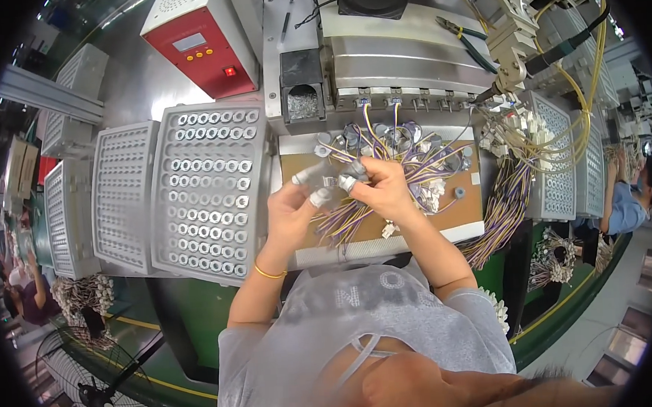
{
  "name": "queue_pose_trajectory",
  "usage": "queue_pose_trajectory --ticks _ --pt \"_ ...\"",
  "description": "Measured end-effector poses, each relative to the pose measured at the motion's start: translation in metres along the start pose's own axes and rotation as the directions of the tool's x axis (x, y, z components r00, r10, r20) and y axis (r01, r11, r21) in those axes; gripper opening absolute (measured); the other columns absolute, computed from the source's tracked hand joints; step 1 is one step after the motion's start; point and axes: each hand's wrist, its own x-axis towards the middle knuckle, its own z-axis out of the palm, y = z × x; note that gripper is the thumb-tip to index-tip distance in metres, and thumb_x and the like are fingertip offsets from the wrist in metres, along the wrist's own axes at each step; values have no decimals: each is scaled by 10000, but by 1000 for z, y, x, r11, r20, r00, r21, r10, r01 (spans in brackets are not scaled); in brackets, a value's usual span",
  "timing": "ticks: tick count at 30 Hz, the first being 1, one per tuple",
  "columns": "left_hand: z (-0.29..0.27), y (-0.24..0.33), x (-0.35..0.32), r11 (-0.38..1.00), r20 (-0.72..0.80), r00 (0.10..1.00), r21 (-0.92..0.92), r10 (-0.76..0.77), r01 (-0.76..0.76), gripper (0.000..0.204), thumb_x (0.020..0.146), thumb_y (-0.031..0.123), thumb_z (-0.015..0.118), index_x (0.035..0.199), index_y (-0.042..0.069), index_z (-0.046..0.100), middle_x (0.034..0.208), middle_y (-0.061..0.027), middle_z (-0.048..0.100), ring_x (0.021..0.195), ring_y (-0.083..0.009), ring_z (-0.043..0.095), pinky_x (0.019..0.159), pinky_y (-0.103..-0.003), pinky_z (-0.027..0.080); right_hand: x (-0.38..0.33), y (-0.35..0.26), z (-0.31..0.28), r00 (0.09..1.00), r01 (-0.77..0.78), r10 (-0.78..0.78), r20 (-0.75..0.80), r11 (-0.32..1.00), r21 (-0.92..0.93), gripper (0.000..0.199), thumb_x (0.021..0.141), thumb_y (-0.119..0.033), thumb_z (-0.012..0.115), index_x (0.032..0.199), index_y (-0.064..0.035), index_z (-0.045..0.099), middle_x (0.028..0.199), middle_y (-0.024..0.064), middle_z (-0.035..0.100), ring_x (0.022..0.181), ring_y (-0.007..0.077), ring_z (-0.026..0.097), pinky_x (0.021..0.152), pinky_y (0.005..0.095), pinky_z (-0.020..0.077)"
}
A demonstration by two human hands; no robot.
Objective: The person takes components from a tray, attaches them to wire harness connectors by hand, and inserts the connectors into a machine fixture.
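- Wires (345, 221) loose on the brown board (455, 211), seemingly left to do.
- Over them, left hand (291, 209) and right hand (384, 184), both narrowed, anything held too blurred to tell.
- Beyond: two blue plugs (365, 101) seated in metal machine (407, 63), apparently done.

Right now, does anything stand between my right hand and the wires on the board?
Nothing visible does: your right hand appears over the wires on the brown board. Whether it touches them, I can't tell.
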Motion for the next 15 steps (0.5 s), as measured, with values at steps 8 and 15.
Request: queue_pose_trajectory --ticks 8,15 --pt "9 6 -1 997 65 997 70 29 -34 336 796 29 589 1118 -33 514 1012 -78 583 875 -97 535 686 -219 469 -1 -14 -7 978 203 -208 -8 961 -187 92 648 -53 596 668 4 528 531 -22 441 507 25 370 424 204 310" --pt "13 -3 11 988 -103 988 -121 -114 101 204 811 37 550 1006 -21 564 902 -78 610 724 -117 576 572 -217 476 -3 -12 -1 999 -26 26 46 1000 -2 71 692 -22 546 758 5 552 585 -49 443 554 12 376 458 188 313"
